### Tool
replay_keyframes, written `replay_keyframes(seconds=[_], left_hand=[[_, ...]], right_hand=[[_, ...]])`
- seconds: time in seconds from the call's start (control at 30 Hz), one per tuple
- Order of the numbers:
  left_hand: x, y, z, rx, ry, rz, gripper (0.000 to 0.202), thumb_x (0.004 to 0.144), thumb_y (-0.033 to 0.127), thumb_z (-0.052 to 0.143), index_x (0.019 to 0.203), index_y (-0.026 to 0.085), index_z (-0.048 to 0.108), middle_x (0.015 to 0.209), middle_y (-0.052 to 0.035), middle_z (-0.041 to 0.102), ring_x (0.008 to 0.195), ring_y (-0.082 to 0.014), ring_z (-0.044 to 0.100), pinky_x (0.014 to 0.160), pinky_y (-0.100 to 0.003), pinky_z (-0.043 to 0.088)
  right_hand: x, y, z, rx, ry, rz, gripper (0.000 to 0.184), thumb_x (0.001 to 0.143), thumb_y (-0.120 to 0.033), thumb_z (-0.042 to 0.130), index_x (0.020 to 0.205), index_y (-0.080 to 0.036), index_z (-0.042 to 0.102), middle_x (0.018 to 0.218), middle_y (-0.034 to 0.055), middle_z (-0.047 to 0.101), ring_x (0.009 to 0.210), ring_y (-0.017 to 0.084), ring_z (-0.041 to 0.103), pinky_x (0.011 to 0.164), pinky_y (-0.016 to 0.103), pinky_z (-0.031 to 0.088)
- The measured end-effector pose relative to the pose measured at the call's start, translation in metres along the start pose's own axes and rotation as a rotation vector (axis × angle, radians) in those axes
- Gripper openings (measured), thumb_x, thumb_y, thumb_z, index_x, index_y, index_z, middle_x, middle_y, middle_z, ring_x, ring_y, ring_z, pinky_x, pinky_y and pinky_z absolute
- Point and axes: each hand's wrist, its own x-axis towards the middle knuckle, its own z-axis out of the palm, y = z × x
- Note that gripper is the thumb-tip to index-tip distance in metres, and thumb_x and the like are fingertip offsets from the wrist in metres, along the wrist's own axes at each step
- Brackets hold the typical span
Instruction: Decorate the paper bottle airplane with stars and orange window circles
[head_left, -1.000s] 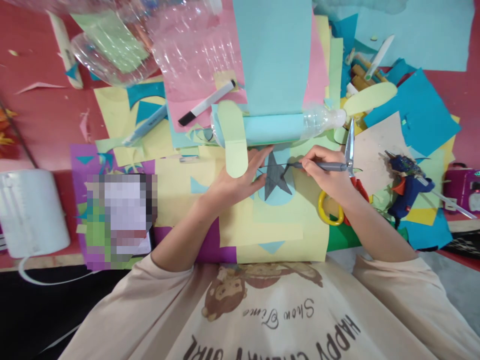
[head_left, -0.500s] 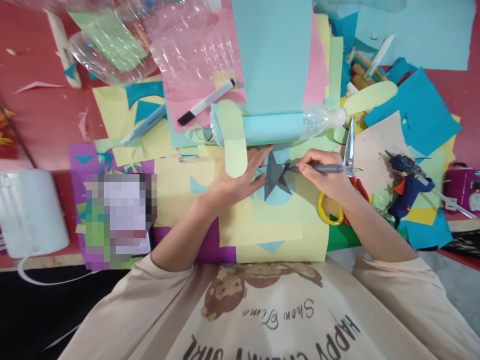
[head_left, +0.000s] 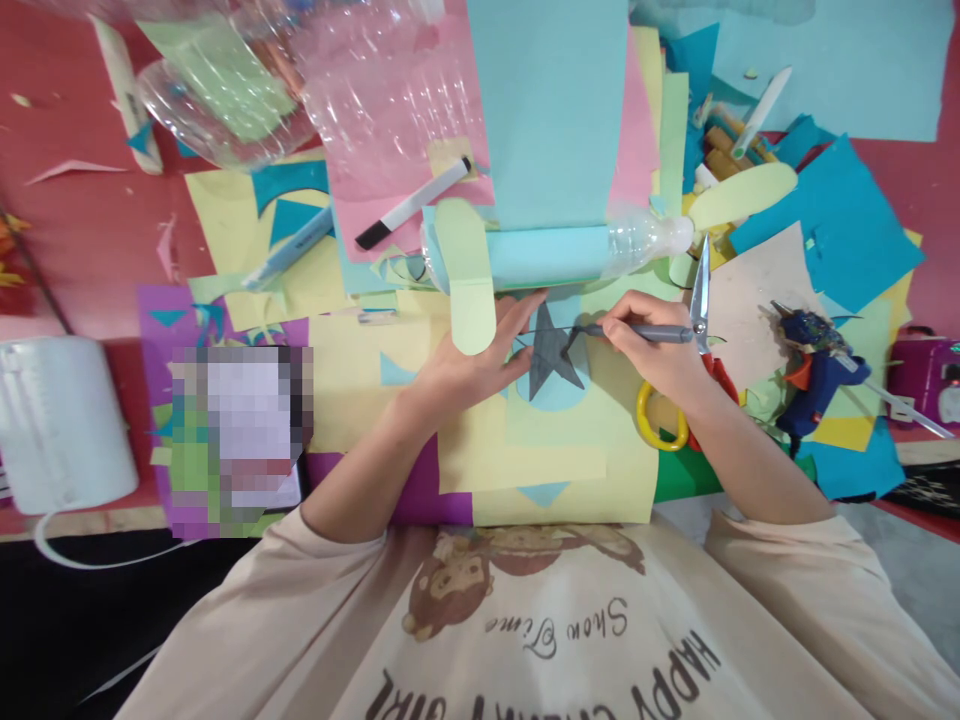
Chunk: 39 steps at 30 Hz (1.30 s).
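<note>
Between my hands a dark grey five-pointed star [head_left: 551,350] is drawn on a light blue paper circle [head_left: 562,396]. My right hand [head_left: 649,345] is closed around a grey marker [head_left: 660,332], its tip at the star's right point. My left hand [head_left: 487,350] rests with fingers stretched out on the paper at the star's left side. Just beyond lies a clear plastic bottle [head_left: 645,245] wrapped in light blue paper, with a pale green rounded strip [head_left: 465,280] across its left end, partly over my left hand.
Scissors [head_left: 701,300] with red and yellow handles lie by my right hand. A blue glue gun [head_left: 817,390] is farther right. A black-and-white marker [head_left: 412,205] lies beyond the bottle. A white box-shaped device [head_left: 64,425] stands at left, and coloured paper covers much of the red table.
My right hand and the marker have shifted slightly right and up, with the marker tip moving along the star's right point. My left hand stays in place.
</note>
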Motion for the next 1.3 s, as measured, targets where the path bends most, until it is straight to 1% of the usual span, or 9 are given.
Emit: replay_keyframes(seconds=[0.2, 0.4, 0.53, 0.63, 0.8, 0.97, 1.17, 1.3], left_hand=[[0.0001, -0.0013, 0.0008, 0.01, 0.003, 0.022, 0.05, 0.096, 0.027, 0.041, 0.145, 0.019, 0.034, 0.101, -0.0077, 0.06, 0.091, -0.0195, 0.055, 0.087, -0.037, 0.047], [0.0003, 0.0003, 0.0005, 0.021, -0.002, 0.017, 0.05, 0.096, 0.026, 0.041, 0.144, 0.016, 0.035, 0.101, -0.0083, 0.06, 0.09, -0.0198, 0.055, 0.085, -0.036, 0.048], [0.0001, 0.0006, 0.0001, 0.006, 0.002, 0.013, 0.05, 0.094, 0.024, 0.043, 0.144, 0.018, 0.034, 0.101, -0.0068, 0.059, 0.09, -0.0188, 0.056, 0.085, -0.034, 0.047], [0.0002, 0.0004, -0.0004, 0.004, -0.014, 0.008, 0.051, 0.094, 0.025, 0.043, 0.144, 0.018, 0.034, 0.102, -0.0071, 0.06, 0.091, -0.0188, 0.056, 0.084, -0.033, 0.047], [0.0007, 0.0007, -0.0014, 0.025, -0.017, 0.008, 0.05, 0.095, 0.026, 0.041, 0.144, 0.016, 0.035, 0.102, -0.0082, 0.06, 0.092, -0.0201, 0.056, 0.084, -0.034, 0.047], [0.0006, 0.0001, -0.0009, 0.021, -0.012, 0.015, 0.05, 0.096, 0.028, 0.04, 0.144, 0.015, 0.036, 0.101, -0.0083, 0.06, 0.088, -0.0192, 0.054, 0.085, -0.036, 0.047], [0.0, -0.0012, 0.0017, 0.031, 0.012, 0.02, 0.049, 0.096, 0.028, 0.04, 0.143, 0.017, 0.035, 0.1, -0.0071, 0.06, 0.087, -0.0184, 0.055, 0.086, -0.035, 0.047], [-0.0002, -0.0002, 0.0013, 0.027, 0.013, 0.02, 0.049, 0.096, 0.027, 0.041, 0.144, 0.017, 0.035, 0.1, -0.0073, 0.06, 0.087, -0.0188, 0.055, 0.086, -0.036, 0.047]], right_hand=[[-0.0005, -0.0004, 0.0, -0.001, -0.031, -0.021, 0.014, 0.08, -0.021, 0.057, 0.066, -0.02, 0.054, 0.056, -0.0042, 0.054, 0.051, 0.009, 0.044, 0.05, 0.024, 0.032], [-0.0003, -0.0009, -0.0008, -0.035, -0.06, -0.04, 0.015, 0.08, -0.021, 0.058, 0.066, -0.019, 0.055, 0.059, -0.0036, 0.056, 0.051, 0.008, 0.043, 0.05, 0.024, 0.032], [-0.0004, -0.0021, -0.0009, -0.022, -0.071, -0.034, 0.015, 0.079, -0.018, 0.058, 0.065, -0.019, 0.054, 0.059, -0.0036, 0.056, 0.051, 0.008, 0.043, 0.05, 0.024, 0.032], [-0.0004, -0.002, -0.0006, -0.015, -0.07, -0.022, 0.014, 0.08, -0.02, 0.058, 0.066, -0.019, 0.056, 0.059, -0.0036, 0.056, 0.051, 0.008, 0.043, 0.05, 0.025, 0.032], [-0.0004, -0.0002, 0.0002, -0.019, -0.044, -0.026, 0.014, 0.081, -0.021, 0.058, 0.067, -0.019, 0.055, 0.059, -0.0036, 0.055, 0.052, 0.008, 0.044, 0.05, 0.024, 0.031], [-0.0006, 0.0019, 0.0009, 0.002, -0.027, -0.017, 0.017, 0.083, -0.023, 0.058, 0.067, -0.02, 0.054, 0.055, -0.0042, 0.052, 0.049, 0.008, 0.043, 0.048, 0.024, 0.03], [-0.0006, 0.0008, 0.0003, -0.021, -0.039, -0.026, 0.017, 0.083, -0.024, 0.059, 0.067, -0.019, 0.054, 0.057, -0.0035, 0.054, 0.051, 0.008, 0.043, 0.05, 0.024, 0.032], [-0.0007, -0.0001, -0.0004, -0.024, -0.064, -0.033, 0.015, 0.081, -0.023, 0.059, 0.068, -0.019, 0.056, 0.059, -0.0032, 0.056, 0.051, 0.008, 0.043, 0.05, 0.024, 0.032]])
